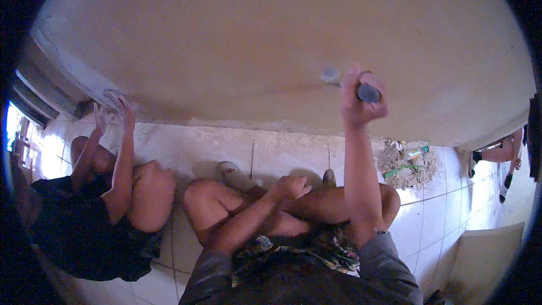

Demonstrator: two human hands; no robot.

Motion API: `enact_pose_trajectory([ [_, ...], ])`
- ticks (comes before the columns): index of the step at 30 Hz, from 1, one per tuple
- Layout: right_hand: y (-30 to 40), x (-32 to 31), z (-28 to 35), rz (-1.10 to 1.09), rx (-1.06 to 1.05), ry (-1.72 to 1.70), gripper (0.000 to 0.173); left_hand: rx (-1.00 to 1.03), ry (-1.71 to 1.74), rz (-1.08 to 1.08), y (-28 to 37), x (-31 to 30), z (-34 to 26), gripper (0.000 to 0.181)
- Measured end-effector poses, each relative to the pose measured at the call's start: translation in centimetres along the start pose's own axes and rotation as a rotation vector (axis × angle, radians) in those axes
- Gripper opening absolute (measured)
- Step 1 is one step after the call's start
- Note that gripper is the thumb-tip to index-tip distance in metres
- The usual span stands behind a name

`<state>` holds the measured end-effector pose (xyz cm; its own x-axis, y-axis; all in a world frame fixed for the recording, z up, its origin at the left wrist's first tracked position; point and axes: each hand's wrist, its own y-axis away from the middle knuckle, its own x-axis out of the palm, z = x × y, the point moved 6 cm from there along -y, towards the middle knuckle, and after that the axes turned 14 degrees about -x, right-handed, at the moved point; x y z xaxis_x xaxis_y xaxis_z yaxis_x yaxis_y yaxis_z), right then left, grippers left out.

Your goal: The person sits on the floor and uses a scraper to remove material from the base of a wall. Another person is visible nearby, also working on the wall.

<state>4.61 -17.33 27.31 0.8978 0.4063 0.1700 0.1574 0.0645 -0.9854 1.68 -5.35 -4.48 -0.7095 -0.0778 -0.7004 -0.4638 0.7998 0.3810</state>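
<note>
My right hand point(364, 95) is raised in front of the tan wall point(237, 42), shut on a tool with a dark, rounded handle point(368, 93). A thin dark tip point(334, 85) shows to the left of my fist, near a pale grey patch point(329, 74) on the wall. Most of the tool is hidden by my fingers, so its exact kind cannot be told. My left hand point(291, 187) rests over my crossed legs, its fingers curled in and nothing visible in it.
At the left, another person point(84, 224) squats with both hands point(112, 114) up by the wall's edge. Debris point(408, 167) with green scraps is heaped on the tiled floor point(292, 148). Pale dust lines the wall's foot. A pale panel point(487, 258) stands at lower right; another person's limbs point(501, 154) show beyond.
</note>
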Motion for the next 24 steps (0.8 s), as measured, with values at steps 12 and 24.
enact_pose_trajectory([
  [12, 1.5, -0.4, -0.9, -0.01, 0.161, -0.086, 0.017, 0.042, 0.051, -0.044, 0.6, 0.2, 0.5, 0.041],
  [24, 13.9, -8.7, -1.1, 0.685, 0.811, 0.092, 0.017, 0.057, 0.384, -0.185, -1.2, -0.8, -1.0, 0.046],
])
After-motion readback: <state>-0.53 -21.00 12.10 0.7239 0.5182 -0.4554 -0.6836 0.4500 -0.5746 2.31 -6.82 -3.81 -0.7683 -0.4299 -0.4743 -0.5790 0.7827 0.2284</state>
